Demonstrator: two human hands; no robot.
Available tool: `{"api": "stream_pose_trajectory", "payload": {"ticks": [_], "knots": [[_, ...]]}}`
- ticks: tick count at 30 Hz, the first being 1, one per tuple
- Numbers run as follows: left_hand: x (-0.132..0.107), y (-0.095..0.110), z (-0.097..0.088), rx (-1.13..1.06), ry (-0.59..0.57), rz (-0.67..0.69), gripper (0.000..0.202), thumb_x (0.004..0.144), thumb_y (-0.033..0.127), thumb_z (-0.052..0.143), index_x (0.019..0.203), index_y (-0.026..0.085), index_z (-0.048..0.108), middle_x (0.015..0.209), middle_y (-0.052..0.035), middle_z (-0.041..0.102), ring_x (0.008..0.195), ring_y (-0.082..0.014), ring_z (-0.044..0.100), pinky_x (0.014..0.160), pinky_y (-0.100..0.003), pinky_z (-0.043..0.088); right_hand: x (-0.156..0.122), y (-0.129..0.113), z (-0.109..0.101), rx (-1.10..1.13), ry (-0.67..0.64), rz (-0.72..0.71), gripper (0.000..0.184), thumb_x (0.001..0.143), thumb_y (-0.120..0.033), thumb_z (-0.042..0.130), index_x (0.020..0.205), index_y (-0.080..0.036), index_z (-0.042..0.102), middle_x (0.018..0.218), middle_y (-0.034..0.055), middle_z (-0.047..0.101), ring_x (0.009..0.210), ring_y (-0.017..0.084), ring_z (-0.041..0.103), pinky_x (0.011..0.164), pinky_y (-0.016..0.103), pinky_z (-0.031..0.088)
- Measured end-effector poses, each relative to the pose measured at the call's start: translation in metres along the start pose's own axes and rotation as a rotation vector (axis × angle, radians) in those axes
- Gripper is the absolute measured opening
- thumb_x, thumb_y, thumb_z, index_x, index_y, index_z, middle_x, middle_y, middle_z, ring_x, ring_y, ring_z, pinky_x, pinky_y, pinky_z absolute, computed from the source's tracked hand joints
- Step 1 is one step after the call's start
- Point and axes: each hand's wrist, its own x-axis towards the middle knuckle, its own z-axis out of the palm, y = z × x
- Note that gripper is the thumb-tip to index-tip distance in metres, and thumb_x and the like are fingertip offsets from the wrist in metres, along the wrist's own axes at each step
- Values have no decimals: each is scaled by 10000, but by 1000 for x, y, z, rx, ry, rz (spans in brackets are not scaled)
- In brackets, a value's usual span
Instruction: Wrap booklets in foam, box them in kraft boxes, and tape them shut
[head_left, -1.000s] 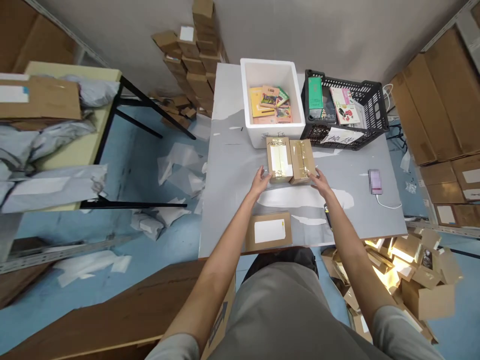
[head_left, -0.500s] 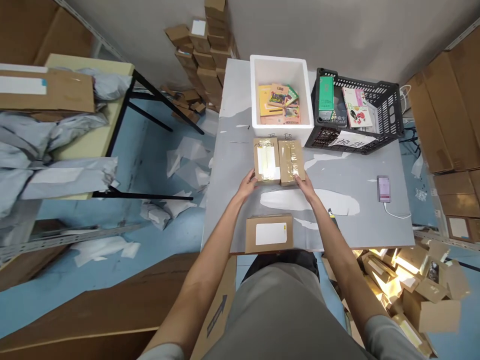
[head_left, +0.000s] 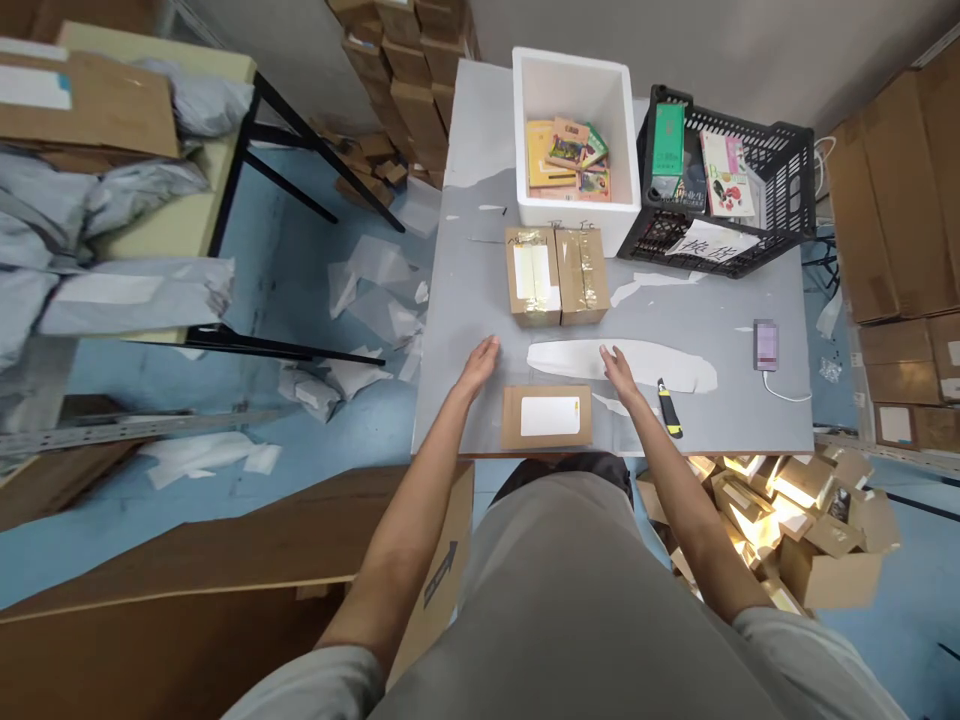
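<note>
Two taped boxes stand released, side by side.
The left hand and right hand have withdrawn, open, empty and free, near a labelled carton.

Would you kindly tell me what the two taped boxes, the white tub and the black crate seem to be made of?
The two taped boxes look like matte cardboard, going by their plain brown faces; shiny tape suggests plastic film. The white tub is probably foam, given thick, dull walls. The black crate seems low-sheen plastic, from its slotted sides.
</note>
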Motion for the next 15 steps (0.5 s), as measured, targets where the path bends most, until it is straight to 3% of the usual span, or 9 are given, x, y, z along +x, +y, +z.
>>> {"api": "stream_pose_trajectory", "payload": {"ticks": [3, 6, 10, 13, 15], "knots": [[-52, -46, -14, -14, 13, -202, 533, 1108, 590, 586, 1392, 157, 711, 1561, -243, 707, 1363, -333, 746, 1194, -519, 580, -60, 45, 1, 51, -67, 128, 930, 959, -824, 649, 1638, -190, 605, 1644, 215, 662, 1444, 350, 711, 1192, 523, 613], [-96, -75, -12, -61, -48, -243, 574, 1090, 663, 607, 1360, 173, 737, 1491, -215, 759, 1348, -328, 756, 1175, -484, 594, -101, 68, 10, 94, -139, 93, 907, 921, -884, 645, 1537, -220, 702, 1639, 157, 684, 1477, 348, 684, 1182, 527, 621], [-127, -84, 1, -6, -91, -74, 743, 1052, 837, 521, 1363, 211, 774, 1471, -170, 779, 1459, -353, 679, 1218, -490, 567, -120, 67, 13, 89, -146, -47, 943, 885, -944, 631, 1456, -208, 769, 1652, 124, 682, 1572, 354, 603, 1292, 539, 526], [-133, -81, 10, -36, -64, 45, 815, 1029, 890, 495, 1416, 223, 759, 1520, -157, 752, 1441, -355, 687, 1182, -495, 598, -122, 55, -1, 109, -98, -136, 933, 940, -948, 546, 1368, -163, 812, 1544, 148, 759, 1509, 365, 658, 1314, 550, 494], [-133, -82, 16, -68, -58, 113, 778, 999, 850, 608, 1423, 216, 757, 1543, -162, 731, 1415, -352, 704, 1173, -495, 609, -122, 48, -14, 86, -65, -197, 908, 976, -929, 509, 1332, -157, 828, 1503, 153, 782, 1477, 359, 681, 1309, 544, 495]]}}
